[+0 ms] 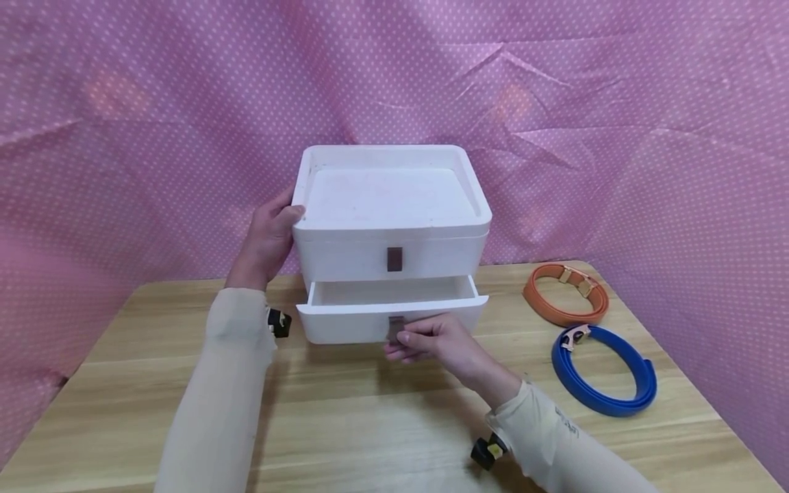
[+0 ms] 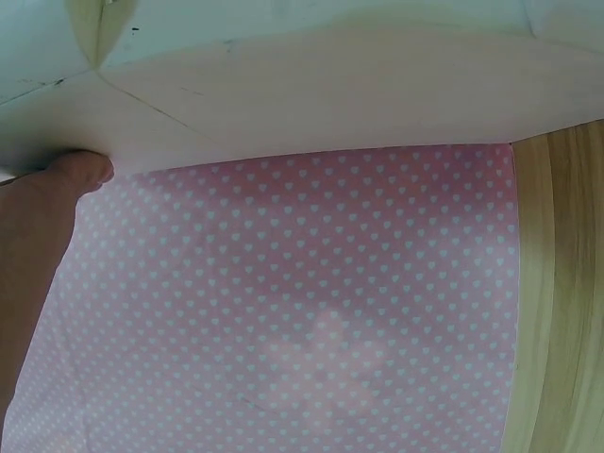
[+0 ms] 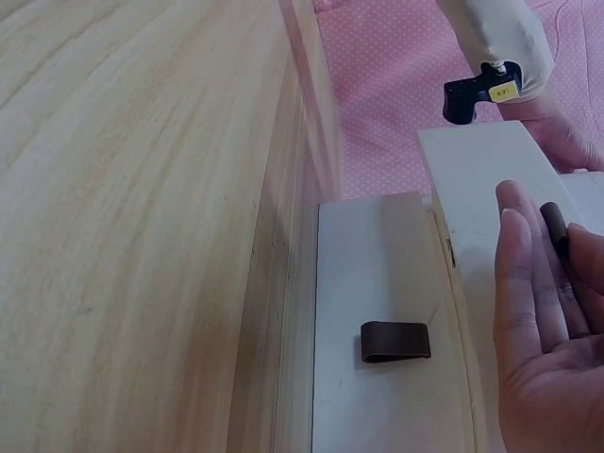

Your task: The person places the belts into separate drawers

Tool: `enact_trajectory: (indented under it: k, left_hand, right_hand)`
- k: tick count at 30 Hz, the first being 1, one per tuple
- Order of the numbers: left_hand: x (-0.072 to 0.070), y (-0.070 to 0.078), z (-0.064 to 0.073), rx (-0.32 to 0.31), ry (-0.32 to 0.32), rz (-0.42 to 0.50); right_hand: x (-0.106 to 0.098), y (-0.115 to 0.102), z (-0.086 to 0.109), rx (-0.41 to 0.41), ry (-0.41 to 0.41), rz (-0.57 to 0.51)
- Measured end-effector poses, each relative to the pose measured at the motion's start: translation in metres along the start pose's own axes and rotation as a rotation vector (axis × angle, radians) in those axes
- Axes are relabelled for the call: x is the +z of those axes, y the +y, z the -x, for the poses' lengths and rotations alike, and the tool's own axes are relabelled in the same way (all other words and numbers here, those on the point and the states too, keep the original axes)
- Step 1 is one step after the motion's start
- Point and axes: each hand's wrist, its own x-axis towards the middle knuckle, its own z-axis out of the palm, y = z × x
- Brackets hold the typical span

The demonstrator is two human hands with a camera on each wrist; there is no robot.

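Observation:
A white drawer box (image 1: 345,257) with a shallow tray top stands at the back of the table. My left hand (image 1: 271,229) grips its upper left edge, thumb over the rim; the left wrist view shows a fingertip (image 2: 90,170) against the white side. Below the top drawer, a white drawer (image 1: 345,326) is pulled out, and its inside looks bare. My right hand (image 1: 440,339) pinches the brown tab (image 3: 555,225) on that drawer's front. Between it and the table, the right wrist view shows a closed drawer front (image 3: 368,255) with its own brown tab (image 3: 394,342), hidden from the head view.
To the right on the wooden table (image 1: 345,418) lie two coiled belts, an orange one (image 1: 536,301) farther back and a blue one (image 1: 592,390) nearer. Pink dotted cloth (image 1: 394,75) hangs behind the box and along both sides.

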Motion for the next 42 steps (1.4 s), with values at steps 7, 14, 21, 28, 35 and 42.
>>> enact_trajectory:
  k: [7,14,21,28,35,42]
  left_hand:
    - [-0.001,-0.001,0.0,-0.007,0.009,0.005]
    - [-0.001,-0.002,-0.001,-0.016,0.019,-0.003]
    - [-0.002,-0.003,-0.002,-0.008,0.017,0.012]
    - [-0.001,-0.003,-0.002,0.013,0.006,0.034]
    - [0.0,-0.003,0.0,0.002,0.014,0.019]
    - [0.0,-0.002,0.0,0.012,0.011,0.024]
  right_hand:
    - [0.001,0.0,0.001,-0.007,-0.014,0.007]
    - [0.001,0.0,0.002,-0.006,-0.024,0.005]
    - [0.002,0.001,0.003,-0.009,-0.029,-0.001]
    - [0.003,-0.001,0.006,-0.009,-0.028,0.01]
    - [0.004,-0.001,0.009,0.003,-0.025,0.008]
    - [0.003,-0.002,0.01,-0.003,-0.034,0.01]
